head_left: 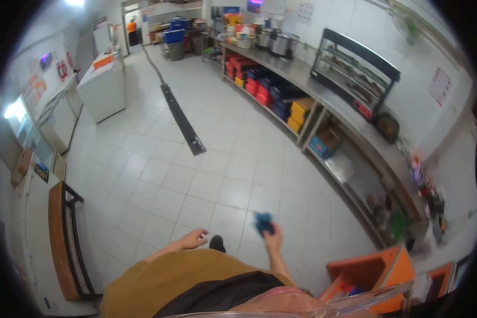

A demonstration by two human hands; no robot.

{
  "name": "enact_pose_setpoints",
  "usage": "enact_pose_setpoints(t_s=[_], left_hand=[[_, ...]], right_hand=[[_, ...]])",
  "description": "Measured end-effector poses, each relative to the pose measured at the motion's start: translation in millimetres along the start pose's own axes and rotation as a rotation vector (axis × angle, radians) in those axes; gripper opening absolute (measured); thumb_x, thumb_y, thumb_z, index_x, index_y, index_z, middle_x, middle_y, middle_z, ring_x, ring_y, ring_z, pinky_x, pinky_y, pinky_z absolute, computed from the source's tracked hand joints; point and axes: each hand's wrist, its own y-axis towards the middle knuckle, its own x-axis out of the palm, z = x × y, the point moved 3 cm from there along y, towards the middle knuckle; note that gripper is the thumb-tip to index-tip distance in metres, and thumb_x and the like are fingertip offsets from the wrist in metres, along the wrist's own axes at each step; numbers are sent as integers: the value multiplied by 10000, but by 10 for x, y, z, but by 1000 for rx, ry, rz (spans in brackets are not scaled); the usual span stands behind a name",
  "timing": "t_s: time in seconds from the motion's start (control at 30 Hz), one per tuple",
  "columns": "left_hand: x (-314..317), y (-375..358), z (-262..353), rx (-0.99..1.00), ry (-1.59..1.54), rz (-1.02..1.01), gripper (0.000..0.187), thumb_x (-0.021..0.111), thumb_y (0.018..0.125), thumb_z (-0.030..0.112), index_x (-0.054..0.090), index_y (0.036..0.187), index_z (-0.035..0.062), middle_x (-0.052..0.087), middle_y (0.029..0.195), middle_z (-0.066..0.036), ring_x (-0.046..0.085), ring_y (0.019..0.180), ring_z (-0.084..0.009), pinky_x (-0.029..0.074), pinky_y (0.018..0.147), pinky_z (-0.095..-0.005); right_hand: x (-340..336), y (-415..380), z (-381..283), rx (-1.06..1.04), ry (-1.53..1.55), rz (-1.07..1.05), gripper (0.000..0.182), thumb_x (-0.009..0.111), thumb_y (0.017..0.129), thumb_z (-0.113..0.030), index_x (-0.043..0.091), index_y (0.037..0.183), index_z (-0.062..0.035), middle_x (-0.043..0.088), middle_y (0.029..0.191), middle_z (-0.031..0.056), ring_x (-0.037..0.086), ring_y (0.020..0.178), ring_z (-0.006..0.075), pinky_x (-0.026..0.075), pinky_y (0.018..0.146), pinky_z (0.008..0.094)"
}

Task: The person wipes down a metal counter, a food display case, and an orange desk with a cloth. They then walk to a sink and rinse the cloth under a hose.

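Note:
In the head view my right hand (274, 237) is closed around a crumpled dark blue-green cloth (263, 223), held out over the floor in front of me. The cloth is slightly blurred. My left hand (195, 239) hangs in front of my body, its fingers loosely curled and apart, with nothing visible in it. Below and between the hands, the tip of a dark shoe (217, 243) shows on the white floor tiles (196, 206).
To the right runs a long steel counter (302, 71) with a glass display warmer (352, 74), large pots and boxes on its lower shelf. An orange container (376, 270) stands at lower right. A wooden bench (63, 238) and white freezer (103, 90) line the left. Far back stands a person (132, 32).

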Motion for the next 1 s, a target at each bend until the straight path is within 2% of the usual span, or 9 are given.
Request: enact_pose_setpoints(t_s=[0.1, 0.2, 0.27, 0.4, 0.53, 0.63, 0.8, 0.83, 1.0], left_hand=[[-378, 183, 312, 146, -15, 310, 775, 712, 776, 341, 317, 1360, 20, 415, 1259, -249, 532, 1049, -344, 454, 882, -419], [-837, 557, 184, 347, 287, 699, 896, 748, 747, 335, 220, 1389, 1, 344, 1313, -255, 506, 1070, -374, 424, 925, -431], [-1043, 941, -6, 238, -42, 673, 758, 711, 767, 225, 289, 1361, 19, 471, 1161, -181, 537, 1057, -296, 415, 950, -402], [-1644, 1501, 297, 241, -392, 600, 468, 657, 773, 95, 489, 1208, 58, 614, 943, -87, 591, 962, -223, 448, 896, -369], [-2396, 2432, 504, 481, 109, 368, 235, 655, 711, 83, 636, 944, 87, 614, 849, -70, 586, 849, -269, 466, 761, -399], [-2891, 3043, 754, 557, 161, 369, 189, 657, 657, 61, 663, 839, 111, 601, 828, -60, 564, 816, -297, 453, 709, -410], [-3789, 4155, 883, 602, 278, 354, 177, 669, 628, 51, 658, 796, 107, 606, 849, -55, 569, 857, -277, 457, 741, -396], [-3973, 4401, 824, 624, 282, 369, 179, 671, 625, 50, 658, 795, 107, 609, 861, -60, 569, 866, -281, 456, 751, -392], [-4865, 5216, 304, 488, 102, 510, 229, 668, 595, -50, 645, 800, 51, 640, 965, -98, 588, 927, -311, 462, 819, -385]], right_hand=[[1143, 301, -785, -215, 212, -448, 498, 668, 698, -35, 519, 1173, -56, 575, 1060, 111, 559, 977, 231, 459, 868, 354], [1664, 478, -1522, -403, 291, -871, 673, 687, 713, -52, 393, 1317, -94, 531, 1107, 97, 532, 1007, 219, 433, 901, 359], [1890, 746, -1665, -342, 315, -1054, 786, 708, 717, -73, 309, 1393, -124, 525, 1089, 102, 524, 1031, 226, 415, 929, 372], [2143, 1700, -1763, -230, 198, -1262, 607, 685, 699, -40, 496, 1272, -104, 521, 1066, 125, 526, 1028, 239, 433, 918, 369], [2397, 2612, -1605, -288, 88, -1154, 454, 675, 708, -43, 576, 1148, -90, 531, 1076, 119, 534, 1050, 240, 483, 871, 375], [2523, 3193, -1604, -243, 92, -989, 395, 682, 724, -38, 582, 1104, -72, 543, 1078, 112, 548, 1037, 235, 507, 832, 361], [2944, 4380, -1366, -145, 110, -742, 295, 707, 744, -64, 591, 1015, -47, 567, 1019, 82, 569, 969, 203, 505, 819, 341], [3052, 4669, -1394, -152, 49, -723, 276, 738, 752, -125, 590, 965, -33, 577, 983, 79, 579, 928, 201, 507, 800, 339], [4018, 6092, -1544, -349, 13, -761, 285, 741, 764, -233, 592, 903, -34, 541, 892, 98, 547, 849, 217, 487, 738, 337]])
